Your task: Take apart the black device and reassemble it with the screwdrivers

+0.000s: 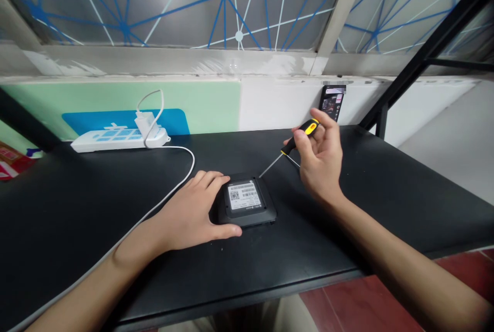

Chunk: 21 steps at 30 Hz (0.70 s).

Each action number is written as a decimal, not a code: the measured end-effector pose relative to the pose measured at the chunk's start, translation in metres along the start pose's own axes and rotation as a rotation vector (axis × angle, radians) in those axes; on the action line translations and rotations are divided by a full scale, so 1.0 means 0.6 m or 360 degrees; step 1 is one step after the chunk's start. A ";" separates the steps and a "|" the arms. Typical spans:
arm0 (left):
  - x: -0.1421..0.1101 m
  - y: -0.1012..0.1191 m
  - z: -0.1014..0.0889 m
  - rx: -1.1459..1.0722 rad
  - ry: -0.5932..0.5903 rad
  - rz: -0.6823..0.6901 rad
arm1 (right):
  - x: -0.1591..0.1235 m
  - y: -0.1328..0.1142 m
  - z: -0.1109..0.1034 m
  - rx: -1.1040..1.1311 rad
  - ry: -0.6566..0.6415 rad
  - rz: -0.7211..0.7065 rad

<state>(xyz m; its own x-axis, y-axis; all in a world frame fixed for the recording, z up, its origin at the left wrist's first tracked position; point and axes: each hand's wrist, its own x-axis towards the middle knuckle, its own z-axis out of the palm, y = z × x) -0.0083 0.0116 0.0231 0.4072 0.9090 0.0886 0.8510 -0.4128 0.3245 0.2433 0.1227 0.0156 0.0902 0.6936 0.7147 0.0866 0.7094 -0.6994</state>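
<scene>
A flat black electronic device (pixel 269 214) with rounded corners lies on the dark table. A white label (pixel 244 195) with a square code and barcodes covers its upper face. My left hand (pixel 189 213) grips the device from the left, thumb along the near edge and fingers at the far corner. In my right hand (pixel 320 159) is a screwdriver (pixel 292 142) with a black and yellow handle, held at a slant. Its tip meets the device's far right corner, where I cannot make out a screw. Part of the handle is hidden behind my fingers.
A phone (pixel 332 101) leans against the wall behind my right hand. At the back left, a white power strip (pixel 116 139) bears a charger (pixel 145 124), and its white cable (pixel 185 180) runs past my left arm. Black metal bars (pixel 405 59) slant up on the right.
</scene>
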 end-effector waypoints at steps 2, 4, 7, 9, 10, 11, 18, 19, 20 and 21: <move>0.000 0.001 0.000 0.0011 -0.0010 -0.0012 | 0.001 -0.002 -0.003 -0.0020 -0.0008 0.0007; 0.000 0.002 -0.001 0.0016 -0.0007 -0.0023 | 0.000 -0.008 -0.002 -0.0033 -0.0067 0.0027; 0.001 0.003 -0.002 0.0007 0.0003 -0.0043 | -0.006 -0.019 0.003 0.0032 -0.0102 0.0060; 0.001 0.003 -0.003 0.0002 0.0005 -0.0048 | -0.012 -0.026 0.008 0.0097 -0.0091 0.0096; 0.002 0.002 -0.003 0.0001 0.0003 -0.0047 | -0.014 -0.029 0.011 0.0130 -0.0088 0.0112; 0.002 0.002 -0.003 0.0003 0.0003 -0.0044 | -0.017 -0.031 0.013 0.0160 -0.0090 0.0126; 0.001 0.000 -0.001 0.0012 -0.0003 -0.0034 | -0.028 -0.035 0.020 0.0257 -0.0183 0.0123; 0.001 -0.001 -0.001 0.0012 -0.0001 -0.0033 | -0.028 -0.036 0.020 0.0256 -0.0187 0.0120; 0.000 -0.001 -0.001 0.0012 0.0003 -0.0033 | -0.028 -0.036 0.019 0.0254 -0.0193 0.0117; 0.000 -0.001 -0.001 0.0010 0.0009 -0.0033 | -0.028 -0.037 0.019 0.0256 -0.0198 0.0115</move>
<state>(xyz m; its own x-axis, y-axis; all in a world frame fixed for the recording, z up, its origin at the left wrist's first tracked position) -0.0092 0.0120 0.0233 0.3876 0.9177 0.0875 0.8613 -0.3943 0.3205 0.2288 0.0968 0.0190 -0.0337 0.7462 0.6648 -0.0757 0.6614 -0.7462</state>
